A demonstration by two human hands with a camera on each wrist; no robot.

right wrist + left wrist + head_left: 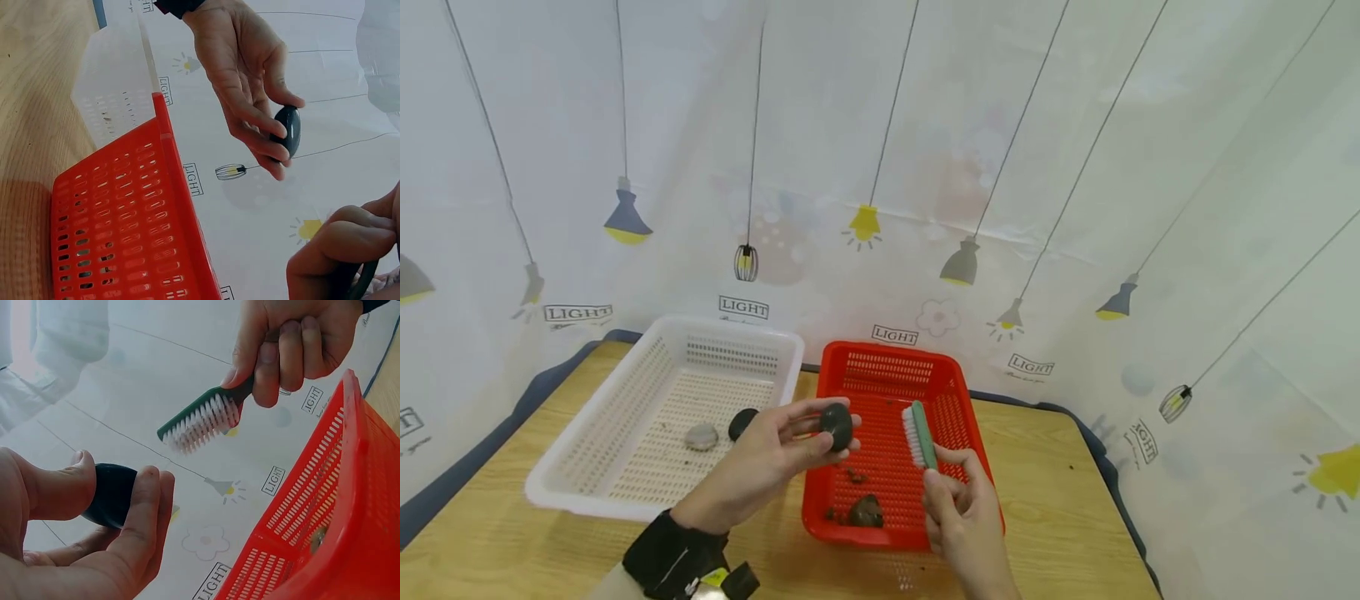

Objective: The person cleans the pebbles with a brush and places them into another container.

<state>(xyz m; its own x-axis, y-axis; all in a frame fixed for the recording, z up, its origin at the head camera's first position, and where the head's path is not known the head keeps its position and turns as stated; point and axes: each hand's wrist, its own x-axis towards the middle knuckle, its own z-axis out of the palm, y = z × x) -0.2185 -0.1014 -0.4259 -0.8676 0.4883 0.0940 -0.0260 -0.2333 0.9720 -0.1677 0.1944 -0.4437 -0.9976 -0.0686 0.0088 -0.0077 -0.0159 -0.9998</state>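
Observation:
A smooth dark stone (pixel 837 427) is pinched between the thumb and fingers of my left hand (pixel 767 450), held up over the gap between the two baskets. My right hand (pixel 962 517) grips a green brush (pixel 922 435) by its handle, above the red basket (pixel 891 540). The brush's white bristles (pixel 199 428) face toward the stone, with a space between them in the left wrist view. Inside the red basket lie a brown, dirt-marked stone (pixel 867 511) and several small dirt crumbs (pixel 854 476).
On the left stands a white basket (pixel 580 505) holding a pale striped stone (pixel 702 437) and a dark stone (pixel 742 423) partly hidden by my left hand. Both baskets rest on a wooden table (pixel 1060 517). Behind it hangs a lamp-patterned sheet (pixel 820 125).

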